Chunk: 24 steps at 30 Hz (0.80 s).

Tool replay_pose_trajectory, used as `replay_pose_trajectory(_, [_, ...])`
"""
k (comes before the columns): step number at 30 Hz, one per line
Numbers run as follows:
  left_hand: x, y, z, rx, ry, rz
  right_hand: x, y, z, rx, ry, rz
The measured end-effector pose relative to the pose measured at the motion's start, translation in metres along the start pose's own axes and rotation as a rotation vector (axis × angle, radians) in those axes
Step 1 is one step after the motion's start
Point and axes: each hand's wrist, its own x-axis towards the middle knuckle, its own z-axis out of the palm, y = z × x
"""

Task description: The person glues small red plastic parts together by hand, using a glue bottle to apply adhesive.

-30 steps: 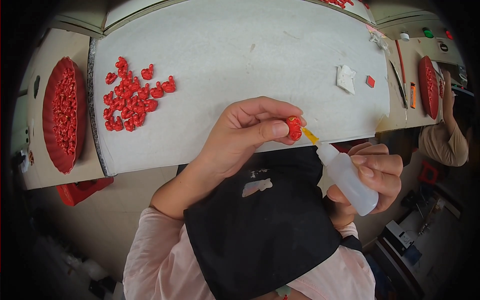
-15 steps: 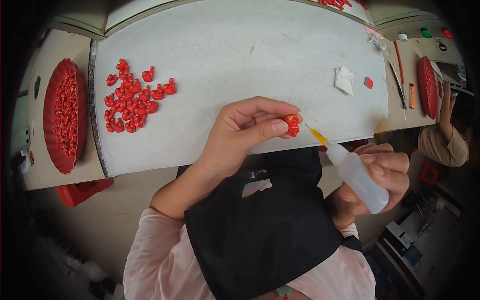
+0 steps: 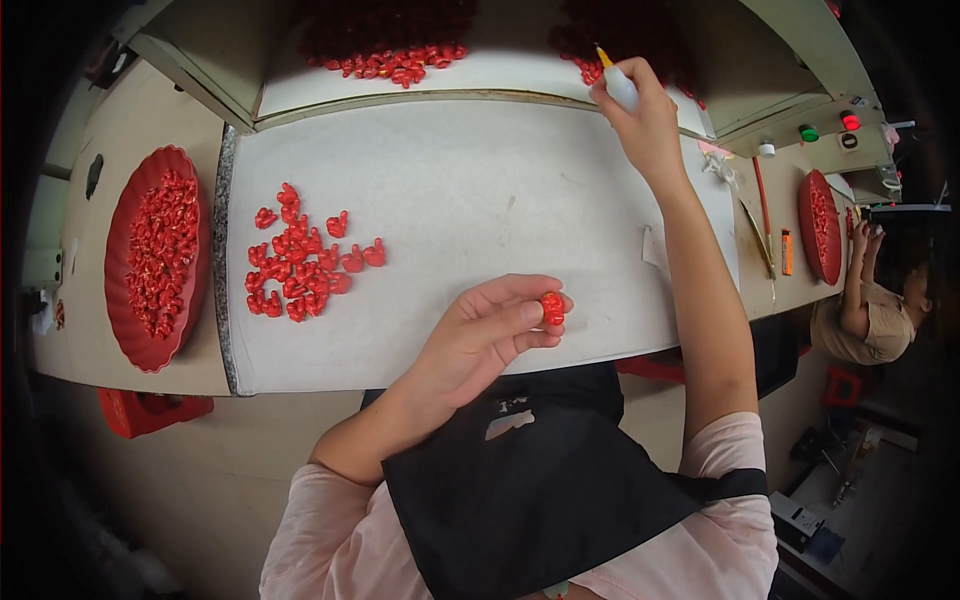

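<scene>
My left hand (image 3: pixel 470 335) pinches a small glossy red figurine (image 3: pixel 552 311) between thumb and fingers, just above the near edge of the white sheet (image 3: pixel 480 200). Stretched far forward, my right hand (image 3: pixel 648 112) grips a translucent squeeze bottle (image 3: pixel 621 92) with a yellow needle tip pointing up and away. That bottle is at the opening of a shaded compartment, in front of a heap of red pieces (image 3: pixel 590 72). More small red figurines (image 3: pixel 300 262) lie loosely grouped on the sheet's left part.
A red scalloped tray (image 3: pixel 117 290) full of red pieces stands left, past a speckled strip. Another red heap (image 3: pixel 400 62) fills the compartment's left part. Right are tweezers (image 3: pixel 757 240), an orange-and-black tool (image 3: pixel 787 253), a second red tray (image 3: pixel 812 262) and a seated person (image 3: pixel 870 315).
My right hand has carried the bottle from beside the figurine far forward to the compartment. My left hand still holds the figurine, now turned differently. The whole view has shifted toward the compartment.
</scene>
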Motion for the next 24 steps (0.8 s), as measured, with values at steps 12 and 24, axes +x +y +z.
replay_pose_trajectory(12, [0.003, 0.002, 0.002, 0.055, 0.043, 0.012, 0.068, 0.018, 0.013, -0.597, -0.224, -0.410])
replay_pose_trajectory(24, [0.002, 0.002, 0.000, 0.039, 0.027, 0.034, -0.077, -0.070, -0.031, 0.553, -0.173, 0.123])
